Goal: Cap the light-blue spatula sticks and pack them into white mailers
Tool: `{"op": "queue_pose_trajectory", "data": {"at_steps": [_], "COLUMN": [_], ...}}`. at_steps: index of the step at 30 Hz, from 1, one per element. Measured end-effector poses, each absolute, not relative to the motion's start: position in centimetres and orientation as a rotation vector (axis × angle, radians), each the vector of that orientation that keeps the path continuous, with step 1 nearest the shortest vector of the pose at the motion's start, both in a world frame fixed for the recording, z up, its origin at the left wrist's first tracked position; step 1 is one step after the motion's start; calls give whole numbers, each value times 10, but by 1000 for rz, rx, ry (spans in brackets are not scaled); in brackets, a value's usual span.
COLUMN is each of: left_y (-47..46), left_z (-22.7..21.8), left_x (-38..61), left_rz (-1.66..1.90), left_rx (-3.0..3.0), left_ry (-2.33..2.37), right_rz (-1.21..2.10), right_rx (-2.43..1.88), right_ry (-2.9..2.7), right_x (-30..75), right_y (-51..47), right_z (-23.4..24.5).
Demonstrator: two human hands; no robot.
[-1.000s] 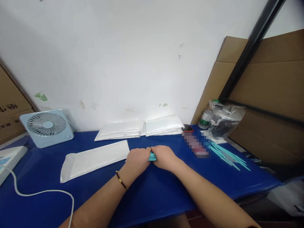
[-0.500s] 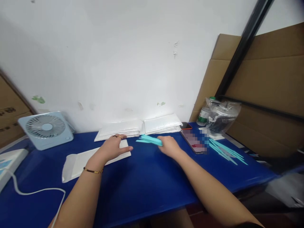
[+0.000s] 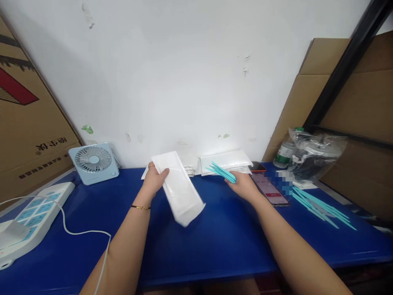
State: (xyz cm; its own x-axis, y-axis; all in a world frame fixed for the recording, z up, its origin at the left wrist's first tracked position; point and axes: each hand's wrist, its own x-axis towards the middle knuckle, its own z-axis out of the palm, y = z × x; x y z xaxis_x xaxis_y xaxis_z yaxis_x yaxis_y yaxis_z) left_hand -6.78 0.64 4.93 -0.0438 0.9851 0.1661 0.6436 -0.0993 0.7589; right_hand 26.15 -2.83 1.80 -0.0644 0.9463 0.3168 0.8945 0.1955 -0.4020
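My left hand grips a white padded envelope by its far left edge, thumb on top. The envelope is raised and tilted, its lower end angled toward the middle of the blue table. A bundle of thin turquoise sticks is closed in my right hand, their pointed ends toward the left. What exactly the sticks are, I cannot tell. Behind my hands, against the wall, lie two stacks of white envelopes; the right stack shows more, while the left stack is partly covered by the held envelope.
More turquoise sticks lie at the right, beside a phone. A bottle and a clear plastic bag stand behind them. At the left are a small fan and a power strip, with a white cable crossing my left forearm.
My left hand, open above the flat envelope before, has taken hold of it and lifted it off the table. My right hand still holds the turquoise sticks. The view has shifted left.
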Motion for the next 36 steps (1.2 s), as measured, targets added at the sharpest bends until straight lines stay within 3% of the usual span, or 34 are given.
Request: {"op": "queue_pose_trajectory", "data": {"at_steps": [6,11,15,19,27,31,36], "left_y": [-11,-30,-32,-35,-43,-32,-28], "left_z": [57,56,39,30,28,15,13], "left_x": [-61,-45,-12,18,29,17,7], "left_rz": [770,156,137,65,106,-82,-19], "left_rx": [2342,2856,3068,2996,2833,2509,2291], "left_ry": [1954,1619,1352,1162,1228,1496,1827], "right_rz": [59,57,54,40,33,9,-31], "right_rx": [-1782,-1759,-1717,-1728,-1702,-1747,-1760], "right_ry": [-1941,-2038,-2134,-2135,-2149,-2197,-2240], "right_x": [271,270,267,269,275,274,274], "right_y": [-28,-30,-31,-30,-35,-35,-32], "right_z": [23,24,23,24,34,33,28]}}
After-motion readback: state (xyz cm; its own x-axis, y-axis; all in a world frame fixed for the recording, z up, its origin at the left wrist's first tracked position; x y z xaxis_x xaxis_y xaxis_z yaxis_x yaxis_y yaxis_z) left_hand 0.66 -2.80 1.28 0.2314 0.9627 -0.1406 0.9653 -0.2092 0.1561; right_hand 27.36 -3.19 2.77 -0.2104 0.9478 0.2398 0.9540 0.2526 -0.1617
